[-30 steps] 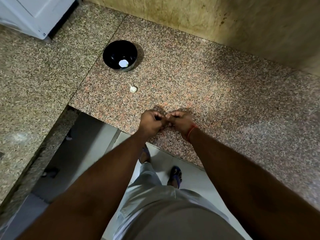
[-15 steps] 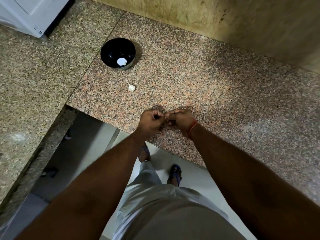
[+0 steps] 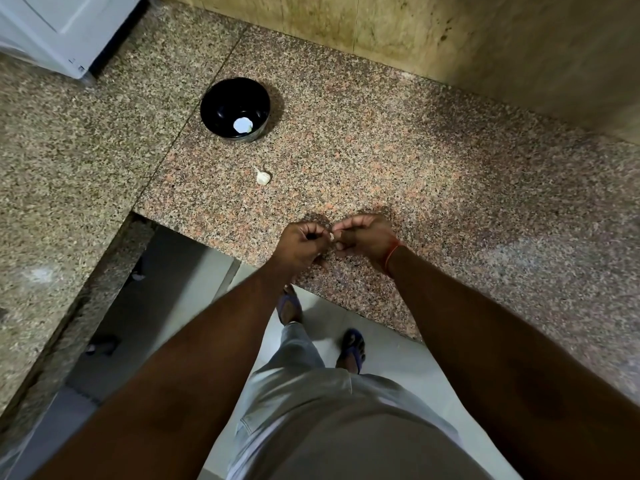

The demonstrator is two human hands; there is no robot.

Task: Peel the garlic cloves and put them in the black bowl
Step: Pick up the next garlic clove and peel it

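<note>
A small pale garlic clove [image 3: 332, 236] is pinched between the fingertips of my left hand [image 3: 300, 243] and my right hand [image 3: 364, 235], just above the granite counter's front edge. Most of the clove is hidden by my fingers. Farther back on the counter stands the black bowl [image 3: 221, 98] with one white peeled clove [image 3: 243, 125] lying in it. Another garlic piece [image 3: 263, 177], white with a short stem, lies on the counter between the bowl and my hands.
The speckled granite counter [image 3: 433, 161] forms an L, with a second slab [image 3: 62, 161] on the left. A tan tiled wall [image 3: 450, 36] rises behind. A white appliance [image 3: 62, 26] stands at the back left. My legs and sandalled feet show below the counter edge.
My hands stay together at the same spot, and the fingertips have parted slightly so the pale clove shows between them. The view has shifted a little.
</note>
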